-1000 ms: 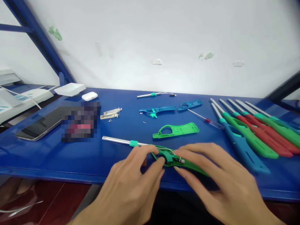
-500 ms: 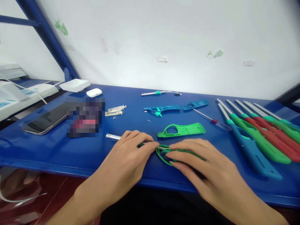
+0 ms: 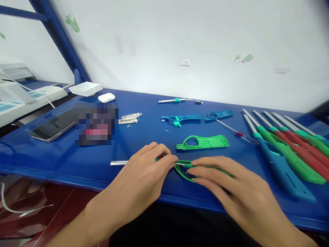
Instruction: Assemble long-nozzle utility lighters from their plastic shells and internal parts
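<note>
My left hand point(image 3: 147, 171) pinches the front of a green lighter casing half point(image 3: 184, 176), its fingers closed where a wire runs into it. A silver lighter tube point(image 3: 118, 163) sticks out to the left from under that hand. My right hand point(image 3: 233, 181) covers the handle end of the same casing half, thumb and fingers closed on it. Much of the casing's inside is hidden by my fingers. Just behind lies the other green casing half point(image 3: 214, 142), hollow side up.
Finished-looking lighters point(image 3: 285, 164) lie in a row at right. Behind are blue casing parts point(image 3: 183, 118), a screwdriver point(image 3: 239, 133) and another lighter tube point(image 3: 171, 101). Clear plastic lighter parts point(image 3: 129, 119), a phone point(image 3: 55, 125) and a white earbud case point(image 3: 106, 97) lie left.
The silver tube has swung to lie more level and in line with the casing. Both hands keep their hold on the green casing half. The whole view has shifted slightly.
</note>
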The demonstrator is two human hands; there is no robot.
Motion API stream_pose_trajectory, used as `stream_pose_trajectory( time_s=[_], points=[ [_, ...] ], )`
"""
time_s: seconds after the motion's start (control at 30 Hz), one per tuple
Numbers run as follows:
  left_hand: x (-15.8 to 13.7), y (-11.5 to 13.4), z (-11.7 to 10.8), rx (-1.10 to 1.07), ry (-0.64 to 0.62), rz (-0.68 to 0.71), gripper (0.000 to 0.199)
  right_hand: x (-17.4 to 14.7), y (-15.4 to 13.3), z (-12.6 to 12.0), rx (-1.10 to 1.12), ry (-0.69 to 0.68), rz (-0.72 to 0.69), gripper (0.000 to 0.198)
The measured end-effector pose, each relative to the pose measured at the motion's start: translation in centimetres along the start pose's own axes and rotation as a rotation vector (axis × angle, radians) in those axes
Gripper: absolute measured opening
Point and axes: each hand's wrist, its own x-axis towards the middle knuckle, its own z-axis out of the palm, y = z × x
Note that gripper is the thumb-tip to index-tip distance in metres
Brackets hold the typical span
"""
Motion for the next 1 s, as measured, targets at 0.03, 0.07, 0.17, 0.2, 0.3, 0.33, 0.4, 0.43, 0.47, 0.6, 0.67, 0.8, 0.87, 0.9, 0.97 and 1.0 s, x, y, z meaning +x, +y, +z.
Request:
stream_pose_trajectory(
  time_s=[0.03, 0.07, 0.17, 0.2, 0.3, 0.33, 0.4, 0.43, 0.47, 0.6, 0.67, 0.8, 0.87, 0.9, 0.97, 1.0],
  points=[
    [-0.02, 0.03, 0.01, 0.004, 0.003, -0.001, 0.044, 0.02, 0.02, 0.0, -0.006, 0.002, -0.001, 0.027],
    [-0.01, 0.06, 0.02, 0.011, 0.003, 0.001, 0.044, 0.04, 0.02, -0.01, -0.014, 0.008, -0.003, 0.027],
    [0.15, 0.11, 0.04, 0.056, -0.014, 0.037, 0.042, 0.05, 0.03, -0.07, -0.031, 0.021, 0.0, 0.025],
    [0.23, 0.1, 0.04, 0.073, -0.015, 0.05, 0.041, 0.06, 0.03, -0.09, -0.034, 0.024, -0.001, 0.024],
    [0.41, -0.02, 0.07, 0.095, 0.0, 0.069, 0.037, 0.13, 0.02, -0.14, -0.033, 0.03, -0.01, 0.023],
    [0.43, -0.06, 0.09, 0.093, 0.007, 0.071, 0.037, 0.18, 0.02, -0.14, -0.035, 0.035, -0.011, 0.023],
    [0.45, -0.13, 0.14, 0.078, 0.012, 0.074, 0.038, 0.32, 0.01, -0.15, -0.038, 0.044, -0.007, 0.022],
    [0.44, -0.12, 0.16, 0.071, 0.016, 0.077, 0.037, 0.38, 0.0, -0.15, -0.039, 0.048, -0.005, 0.022],
    [0.44, -0.1, 0.18, 0.067, 0.022, 0.077, 0.036, 0.44, 0.0, -0.15, -0.04, 0.053, -0.004, 0.022],
    [0.51, 0.18, 0.17, 0.069, 0.018, 0.06, 0.032, 0.49, 0.01, -0.17, -0.052, 0.064, -0.01, 0.022],
    [0.55, 0.29, 0.13, 0.066, 0.006, 0.056, 0.032, 0.39, 0.04, -0.19, -0.057, 0.062, -0.019, 0.022],
    [0.59, 0.29, 0.12, 0.066, 0.018, 0.073, 0.037, 0.07, 0.15, -0.21, -0.051, 0.05, -0.044, 0.025],
    [0.54, 0.23, 0.15, 0.064, 0.024, 0.083, 0.039, 0.0, 0.19, -0.2, -0.052, 0.042, -0.046, 0.027],
    [0.5, 0.19, 0.16, 0.063, 0.029, 0.089, 0.04, 0.01, 0.2, -0.19, -0.056, 0.04, -0.045, 0.028],
    [0.42, 0.09, 0.2, 0.059, 0.036, 0.097, 0.042, 0.1, 0.18, -0.16, -0.063, 0.038, -0.037, 0.026],
    [0.39, 0.05, 0.23, 0.056, 0.04, 0.1, 0.042, 0.17, 0.16, -0.14, -0.065, 0.041, -0.033, 0.025]
  ],
)
